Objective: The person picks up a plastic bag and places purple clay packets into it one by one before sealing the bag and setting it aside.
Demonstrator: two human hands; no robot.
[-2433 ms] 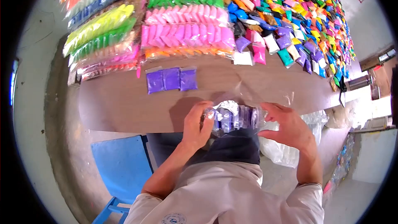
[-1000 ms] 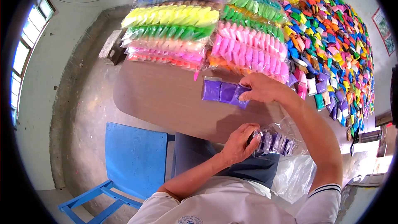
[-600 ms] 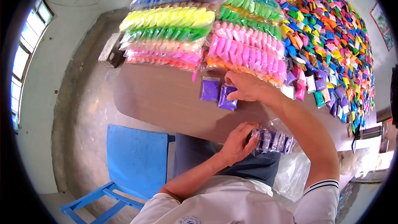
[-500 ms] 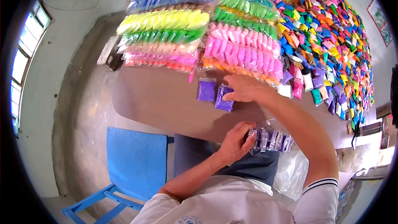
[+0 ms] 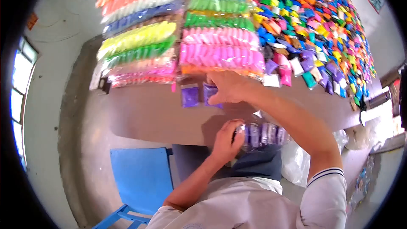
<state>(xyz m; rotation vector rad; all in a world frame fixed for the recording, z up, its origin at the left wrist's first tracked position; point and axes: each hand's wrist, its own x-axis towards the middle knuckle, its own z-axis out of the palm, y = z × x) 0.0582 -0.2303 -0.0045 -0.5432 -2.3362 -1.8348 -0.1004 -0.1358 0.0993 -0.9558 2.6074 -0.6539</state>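
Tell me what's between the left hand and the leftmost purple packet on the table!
Just bare brown table lies between the left hand and that purple packet, as the head view shows.

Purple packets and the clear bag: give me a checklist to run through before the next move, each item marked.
1. Left hand gripping the clear plastic bag of purple packets: ok.
2. Right hand at the nearer loose purple packet: ok.
3. Firm pinch on that packet: cannot tell; the hand covers part of it.
4. Other loose purple packet flat on the table, apart from the first: ok.
5. Bag mouth open: cannot tell; blur and glare.
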